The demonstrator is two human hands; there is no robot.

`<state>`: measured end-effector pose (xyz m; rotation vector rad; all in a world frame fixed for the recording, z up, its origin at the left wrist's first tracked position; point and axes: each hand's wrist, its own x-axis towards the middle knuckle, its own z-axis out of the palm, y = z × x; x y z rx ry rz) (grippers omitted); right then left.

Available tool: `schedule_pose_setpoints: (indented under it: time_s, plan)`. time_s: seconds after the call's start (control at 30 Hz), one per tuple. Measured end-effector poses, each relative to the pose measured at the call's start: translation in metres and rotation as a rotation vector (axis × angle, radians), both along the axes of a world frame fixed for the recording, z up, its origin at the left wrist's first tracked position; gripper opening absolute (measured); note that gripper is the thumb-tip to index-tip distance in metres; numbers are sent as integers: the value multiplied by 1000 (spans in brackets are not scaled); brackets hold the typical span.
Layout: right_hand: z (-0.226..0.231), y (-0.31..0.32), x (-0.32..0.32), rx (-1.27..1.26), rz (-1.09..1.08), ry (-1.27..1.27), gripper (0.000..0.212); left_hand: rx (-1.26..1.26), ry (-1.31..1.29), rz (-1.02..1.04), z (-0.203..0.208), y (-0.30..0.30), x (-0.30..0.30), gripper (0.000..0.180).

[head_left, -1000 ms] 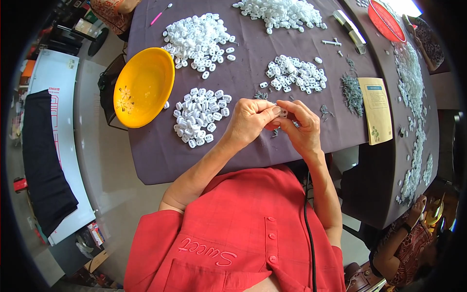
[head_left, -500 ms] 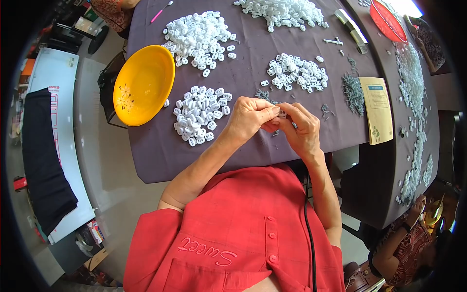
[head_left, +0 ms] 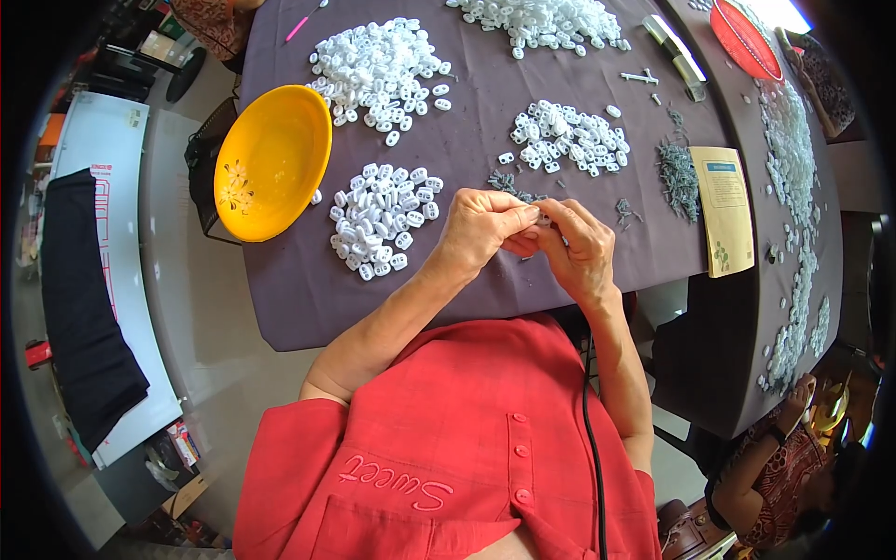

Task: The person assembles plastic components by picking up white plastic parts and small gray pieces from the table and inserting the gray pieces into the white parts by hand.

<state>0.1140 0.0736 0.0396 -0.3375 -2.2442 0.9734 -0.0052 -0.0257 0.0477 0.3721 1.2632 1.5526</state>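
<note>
My left hand (head_left: 478, 230) and my right hand (head_left: 581, 245) meet fingertip to fingertip above the near side of the table. Both are closed in a pinch around a small white oval plastic piece (head_left: 544, 221), mostly hidden by the fingers. Just beyond them lies a small heap of grey screw-like pins (head_left: 506, 184), partly covered by my hands. To the left is a heap of white oval pieces with dark slots (head_left: 381, 219). Farther off, past my right hand, sits a looser heap of similar white pieces (head_left: 569, 138).
A yellow bowl (head_left: 275, 163) tilts at the table's left edge. Bigger white heaps (head_left: 378, 65) fill the far side. On the right lie grey pins (head_left: 679, 177), a tan booklet (head_left: 721, 213) and a clear tape-like strip (head_left: 674, 51). A co-worker's arm (head_left: 770, 457) shows at lower right.
Both hands stay pinched together in nearly the same place, with slight finger movement. The view has shifted a little, so the bowl and left heaps appear slightly farther left.
</note>
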Motion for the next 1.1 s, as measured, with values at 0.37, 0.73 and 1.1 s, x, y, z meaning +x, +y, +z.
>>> schedule_pose_setpoints:
  time_s: [0.37,0.73,1.1]
  plan:
    - [-2,6,-1,80,-19,29,22,27,18,-23,1,2,1,17]
    - [-11,1,-5,-275,53,13,34,-35,51,41,-5,-2,-5,15]
    - [-13,-8,-8,-336,48,-16,30,-32,6,44,-12,-13,-6,17]
